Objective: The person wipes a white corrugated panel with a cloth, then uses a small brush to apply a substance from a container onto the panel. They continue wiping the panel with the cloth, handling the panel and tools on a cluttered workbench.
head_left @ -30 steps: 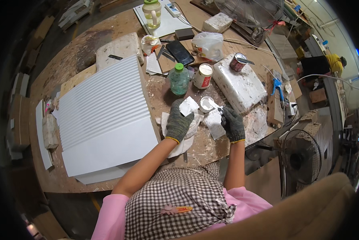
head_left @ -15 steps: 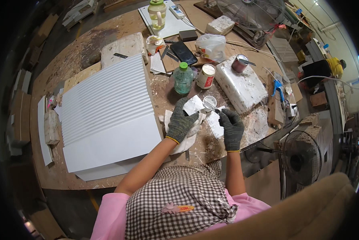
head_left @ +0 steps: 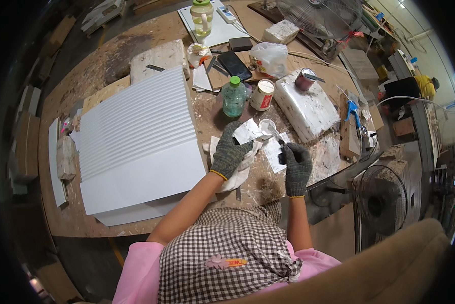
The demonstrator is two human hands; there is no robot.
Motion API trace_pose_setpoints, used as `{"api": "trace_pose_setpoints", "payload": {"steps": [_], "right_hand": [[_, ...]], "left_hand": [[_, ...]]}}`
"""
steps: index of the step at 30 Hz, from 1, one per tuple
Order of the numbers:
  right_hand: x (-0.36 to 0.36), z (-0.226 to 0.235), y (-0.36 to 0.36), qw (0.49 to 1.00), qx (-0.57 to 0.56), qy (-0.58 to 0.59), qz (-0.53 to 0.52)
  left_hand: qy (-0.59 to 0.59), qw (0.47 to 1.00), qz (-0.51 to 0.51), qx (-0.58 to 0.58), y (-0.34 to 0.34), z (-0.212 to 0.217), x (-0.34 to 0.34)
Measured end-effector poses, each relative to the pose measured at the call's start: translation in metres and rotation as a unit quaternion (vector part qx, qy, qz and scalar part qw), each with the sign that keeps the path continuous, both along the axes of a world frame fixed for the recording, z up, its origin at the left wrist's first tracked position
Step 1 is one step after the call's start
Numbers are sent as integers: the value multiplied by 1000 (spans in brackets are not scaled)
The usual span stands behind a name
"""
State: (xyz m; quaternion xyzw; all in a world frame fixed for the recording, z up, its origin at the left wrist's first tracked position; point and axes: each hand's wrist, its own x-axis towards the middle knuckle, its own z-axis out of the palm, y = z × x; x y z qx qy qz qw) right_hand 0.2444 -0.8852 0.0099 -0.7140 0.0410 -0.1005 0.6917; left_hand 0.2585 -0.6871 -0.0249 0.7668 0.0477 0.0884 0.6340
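My left hand (head_left: 231,156), in a grey-green knit glove, is closed on a white flat piece (head_left: 247,131) with a rough, smeared surface. My right hand (head_left: 298,167), gloved alike, pinches a small spatula (head_left: 279,140) with a dark handle. The spatula's tip reaches a small white cup (head_left: 267,125), close to the left hand's piece; whether they touch I cannot tell. Another white sheet (head_left: 273,156) lies under the spatula on the table. A crumpled white cloth (head_left: 241,175) sits beneath my left hand.
A white ribbed panel (head_left: 139,137) fills the table's left side. Beyond my hands stand a green-capped bottle (head_left: 233,101) and a white can (head_left: 262,96). A plastic-wrapped block (head_left: 308,109) bears a dark red tin (head_left: 305,81). At far right, a person (head_left: 412,87) bends over.
My right hand has shifted slightly down and right, and more of the spatula shows. My left hand stays nearly in place with its white piece.
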Motion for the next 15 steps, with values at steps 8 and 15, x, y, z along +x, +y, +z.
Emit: {"api": "trace_pose_setpoints", "payload": {"steps": [8,15], "right_hand": [[10,-28,-2,971,178,158,-11],[7,-22,12,975,151,162,16]], "left_hand": [[22,1000,-16,-8,-2,7,-8],[-11,1000,-11,9,2,-1,-7]]}}
